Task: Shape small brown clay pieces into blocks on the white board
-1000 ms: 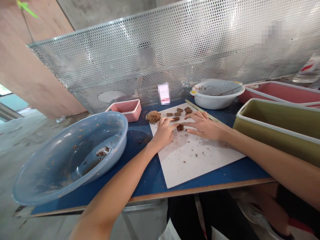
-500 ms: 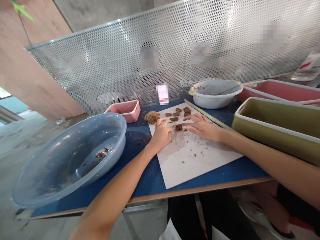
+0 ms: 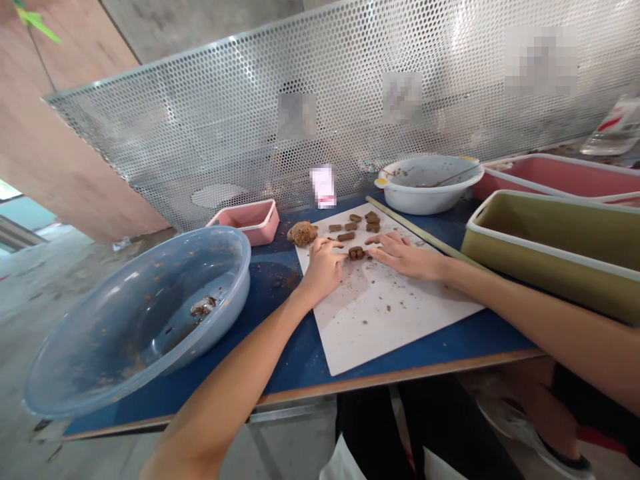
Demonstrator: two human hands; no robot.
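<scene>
A small cluster of short brown clay pieces (image 3: 356, 253) lies on a white board (image 3: 350, 340). On its left is my left hand (image 3: 325, 268), fingers stretched out, with the index fingertip at the cluster's left end. My right hand (image 3: 400, 255) is on the other side, fingers extended and apart, its fingertips close to the right end. Whether either hand touches the pieces is hard to make out. Several more brown clay rolls (image 3: 346, 237) are laid out farther back on the board. A rough lump of clay (image 3: 303, 233) rests at the board's back left corner.
A large blue basin (image 3: 210, 340) leans at the left by a small pink tub (image 3: 265, 235). At the back right stand a white basin (image 3: 425, 203), a green planter box (image 3: 545, 257) and a pink one (image 3: 565, 177). A thin stick (image 3: 425, 233) borders the board; perforated metal (image 3: 225, 120) rises behind.
My right hand has shifted slightly, and its fingertips have drawn a little away from the clay cluster. The left hand stays almost where it was.
</scene>
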